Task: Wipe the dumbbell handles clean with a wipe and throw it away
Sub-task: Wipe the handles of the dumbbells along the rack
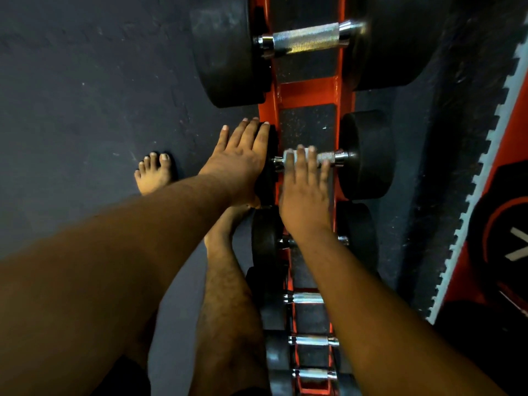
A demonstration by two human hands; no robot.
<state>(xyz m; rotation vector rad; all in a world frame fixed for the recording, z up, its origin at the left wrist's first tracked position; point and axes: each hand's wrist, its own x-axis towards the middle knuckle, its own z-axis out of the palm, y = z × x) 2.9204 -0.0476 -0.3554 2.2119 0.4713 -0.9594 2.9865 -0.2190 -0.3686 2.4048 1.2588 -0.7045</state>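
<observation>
The right hand (304, 190) curls over the white wipe (300, 155) on the dumbbell handle (327, 158); the left hand (243, 160), fingers straight, braces the weight's end; firm twisting strokes along the whole knurl should clean best.

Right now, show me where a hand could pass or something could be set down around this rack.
Free: the bare dark floor left of the orange rack, and the speckled strip between the big dumbbell and the one under the right hand. Crowded: the left hand lies flat on that dumbbell's left weight, and nearer dumbbells sit close together.
</observation>
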